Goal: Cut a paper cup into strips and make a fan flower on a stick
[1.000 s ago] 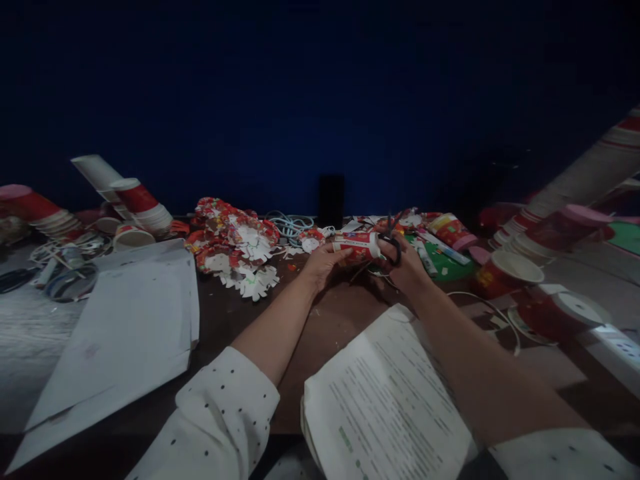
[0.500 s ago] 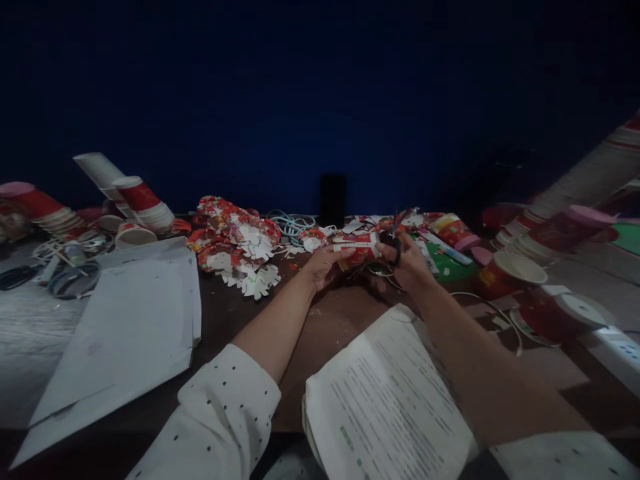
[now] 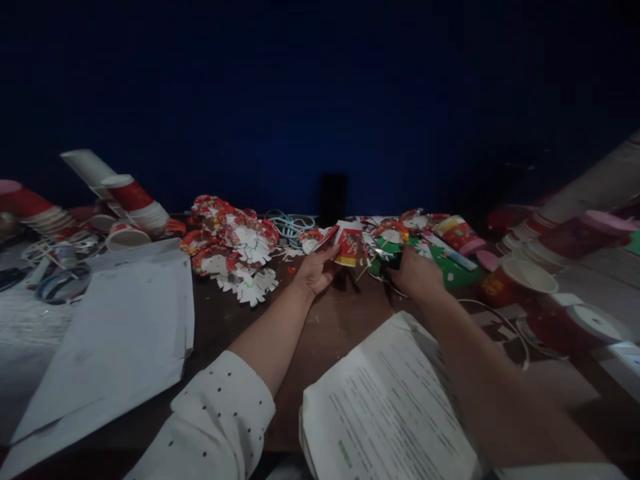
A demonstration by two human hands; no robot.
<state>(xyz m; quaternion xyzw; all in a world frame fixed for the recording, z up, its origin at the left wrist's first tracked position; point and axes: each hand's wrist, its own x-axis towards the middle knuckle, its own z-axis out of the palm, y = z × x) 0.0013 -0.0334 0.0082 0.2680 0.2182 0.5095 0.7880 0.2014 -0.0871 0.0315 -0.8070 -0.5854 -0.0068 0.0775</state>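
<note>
My left hand is closed around a cut red paper cup with a white inside and a yellow band. The cup's wall is slit and its pieces splay apart above the brown table. To the right, my right hand is low over the green mat, fingers bent down around the dark handles of a pair of scissors. The fingertips are partly hidden, and the scissors show only dimly. Red and green cut pieces lie just beyond this hand.
Cut red-and-white cup flowers are heaped to the left of my hands. White sheets lie farther left, near stacked paper cups. A printed bag is at the front. More cups and a cable are on the right.
My right hand has moved away from the cup, down to the green mat with the scissors. My left hand still holds the cup, which now shows its cut pieces spread apart.
</note>
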